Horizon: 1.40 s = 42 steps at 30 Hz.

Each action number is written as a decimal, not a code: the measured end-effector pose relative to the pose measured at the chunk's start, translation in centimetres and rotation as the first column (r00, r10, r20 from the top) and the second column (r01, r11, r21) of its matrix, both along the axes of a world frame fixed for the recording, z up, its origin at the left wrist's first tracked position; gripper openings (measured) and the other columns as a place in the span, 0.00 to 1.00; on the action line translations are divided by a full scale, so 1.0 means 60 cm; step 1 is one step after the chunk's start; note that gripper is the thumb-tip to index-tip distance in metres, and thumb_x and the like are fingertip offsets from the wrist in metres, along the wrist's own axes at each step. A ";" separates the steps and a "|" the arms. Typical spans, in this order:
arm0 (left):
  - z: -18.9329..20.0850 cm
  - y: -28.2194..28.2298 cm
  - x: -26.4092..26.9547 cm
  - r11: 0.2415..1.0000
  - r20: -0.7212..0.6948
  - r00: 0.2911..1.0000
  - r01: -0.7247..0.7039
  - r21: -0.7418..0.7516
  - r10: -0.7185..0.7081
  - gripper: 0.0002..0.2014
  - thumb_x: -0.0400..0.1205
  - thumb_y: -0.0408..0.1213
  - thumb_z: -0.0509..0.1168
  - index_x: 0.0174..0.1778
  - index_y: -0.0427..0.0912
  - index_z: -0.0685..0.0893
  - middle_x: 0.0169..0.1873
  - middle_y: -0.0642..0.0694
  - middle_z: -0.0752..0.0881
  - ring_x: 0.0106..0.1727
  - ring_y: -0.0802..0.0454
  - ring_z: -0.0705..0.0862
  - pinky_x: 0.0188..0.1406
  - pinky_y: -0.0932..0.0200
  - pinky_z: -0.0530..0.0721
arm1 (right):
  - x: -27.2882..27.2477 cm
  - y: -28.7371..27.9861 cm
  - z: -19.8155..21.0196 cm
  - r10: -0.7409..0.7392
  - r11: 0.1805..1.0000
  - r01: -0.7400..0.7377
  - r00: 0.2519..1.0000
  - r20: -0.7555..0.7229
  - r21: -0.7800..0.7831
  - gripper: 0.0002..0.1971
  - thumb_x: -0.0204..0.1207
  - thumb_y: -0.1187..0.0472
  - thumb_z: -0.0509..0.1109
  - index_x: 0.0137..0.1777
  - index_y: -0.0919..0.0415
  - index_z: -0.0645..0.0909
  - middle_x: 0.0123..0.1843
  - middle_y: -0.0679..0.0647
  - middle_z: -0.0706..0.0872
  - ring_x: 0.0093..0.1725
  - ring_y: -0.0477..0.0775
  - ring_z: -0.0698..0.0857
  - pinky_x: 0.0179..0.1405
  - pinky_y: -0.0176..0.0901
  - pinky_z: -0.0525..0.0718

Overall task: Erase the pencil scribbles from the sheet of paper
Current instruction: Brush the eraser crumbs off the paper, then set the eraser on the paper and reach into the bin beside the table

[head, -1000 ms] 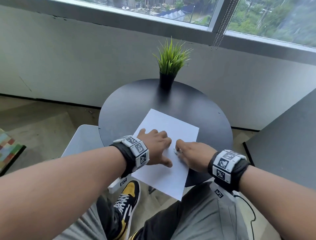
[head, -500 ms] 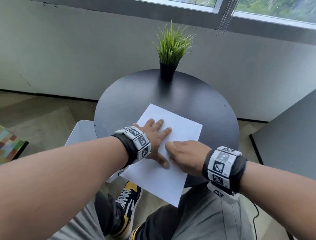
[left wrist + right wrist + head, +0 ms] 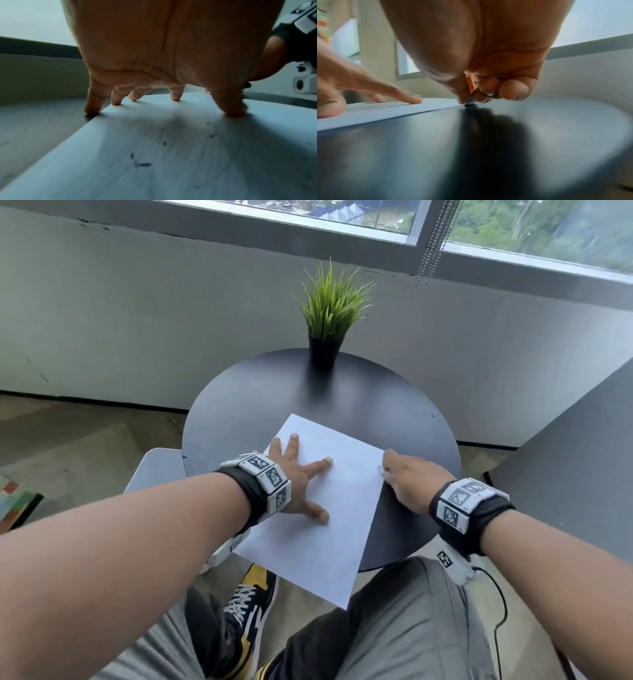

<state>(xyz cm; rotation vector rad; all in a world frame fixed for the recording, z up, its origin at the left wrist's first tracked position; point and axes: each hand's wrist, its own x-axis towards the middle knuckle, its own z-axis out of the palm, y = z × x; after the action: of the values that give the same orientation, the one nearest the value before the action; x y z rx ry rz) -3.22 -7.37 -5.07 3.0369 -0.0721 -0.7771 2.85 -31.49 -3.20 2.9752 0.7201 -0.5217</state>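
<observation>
Under right hand (image 3: 488,54) only wrist view shows eraser (image 3: 471,99).

Before you stands a round black table (image 3: 246,405). On it lies the white sheet of paper (image 3: 329,529), its near corner hanging over the edge towards your knees. At the far edge stands a small potted plant (image 3: 330,313).

Looks like a lounge or office corner by a window. Small round black table (image 3: 260,405) against a grey wall (image 3: 137,320), potted grass plant (image 3: 330,313) on it, bead blind chain (image 3: 431,244), white chair (image 3: 154,470), trees and rooftops outside.
</observation>
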 end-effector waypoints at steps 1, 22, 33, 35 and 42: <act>0.000 0.000 0.001 1.000 0.013 1.000 -0.016 -0.014 0.017 0.52 0.63 0.85 0.60 0.81 0.79 0.42 0.86 0.38 0.32 0.86 0.28 0.42 0.78 0.23 0.61 | 0.009 -0.020 -0.003 -0.069 0.998 0.069 0.998 -0.008 0.015 0.09 0.87 0.51 0.50 0.50 0.56 0.64 0.53 0.58 0.83 0.47 0.63 0.79 0.49 0.55 0.79; 0.142 0.066 -0.017 0.693 0.425 0.808 0.029 -0.721 0.408 0.43 0.83 0.30 0.67 0.81 0.77 0.57 0.79 0.53 0.75 0.79 0.47 0.74 0.80 0.47 0.70 | -0.008 0.056 0.056 -0.235 0.491 0.493 0.869 -0.436 0.718 0.43 0.71 0.47 0.80 0.83 0.51 0.62 0.70 0.49 0.79 0.68 0.50 0.79 0.58 0.50 0.81; 0.179 0.080 -0.020 0.258 0.240 0.786 0.106 -0.960 0.570 0.47 0.75 0.45 0.77 0.84 0.72 0.55 0.73 0.54 0.78 0.66 0.52 0.85 0.64 0.43 0.86 | 0.000 0.070 0.152 -0.142 0.213 0.296 0.952 -0.270 0.931 0.04 0.76 0.59 0.76 0.40 0.51 0.86 0.39 0.53 0.88 0.39 0.51 0.84 0.37 0.42 0.77; 0.180 0.096 -0.011 0.122 0.110 0.783 0.044 -0.992 0.612 0.56 0.70 0.46 0.80 0.88 0.58 0.51 0.69 0.47 0.83 0.62 0.50 0.88 0.63 0.45 0.86 | -0.003 0.064 0.173 -0.149 0.189 0.175 0.978 -0.148 0.966 0.02 0.72 0.54 0.75 0.39 0.47 0.87 0.38 0.52 0.88 0.39 0.49 0.83 0.33 0.37 0.78; 0.186 0.129 -0.006 -0.011 0.121 0.669 0.190 -0.982 0.733 0.16 0.68 0.34 0.78 0.49 0.40 0.82 0.39 0.43 0.90 0.37 0.49 0.86 0.41 0.55 0.86 | -0.012 0.045 0.207 -0.240 0.186 -0.039 0.967 0.084 0.982 0.08 0.79 0.64 0.73 0.44 0.49 0.88 0.36 0.49 0.88 0.33 0.41 0.82 0.35 0.32 0.78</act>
<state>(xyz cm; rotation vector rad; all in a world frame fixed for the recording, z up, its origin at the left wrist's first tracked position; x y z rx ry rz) -3.60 0.36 6.09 1.5195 0.0691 0.4329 2.13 -28.79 9.22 4.1659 1.1719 0.6615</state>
